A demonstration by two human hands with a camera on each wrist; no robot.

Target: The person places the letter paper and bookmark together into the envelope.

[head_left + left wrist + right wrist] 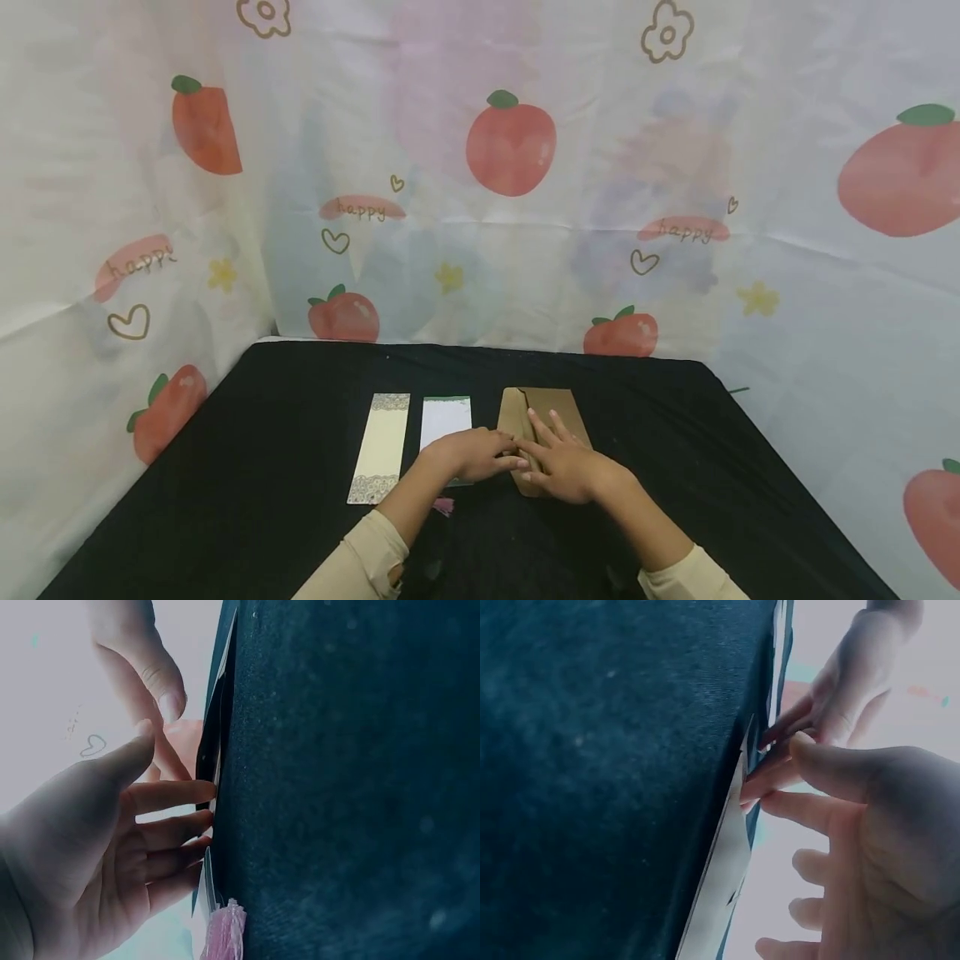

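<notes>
A brown kraft envelope (pixel 551 402) lies on the black cloth, its flap side (pixel 513 408) to the left with a dark gap along the flap line. My right hand (pixel 567 467) is spread over the envelope, fingers extended and fingertips at the flap. From the left, my left hand (pixel 472 454) reaches across a white card (pixel 446 417) to the envelope's left edge, its fingers nearly straight. In the left wrist view, the fingertips of the left hand (pixel 142 847) touch the edge of the flat papers. The right wrist view has the right hand (pixel 870 847) beside the raised envelope edge (pixel 724 862).
Left of the white card lies a long cream card (pixel 382 446) with lace-patterned ends. A pink tassel (pixel 443 506) pokes out below the white card. The black-covered table (pixel 225 517) is backed by a white curtain (pixel 450 250) printed with fruit.
</notes>
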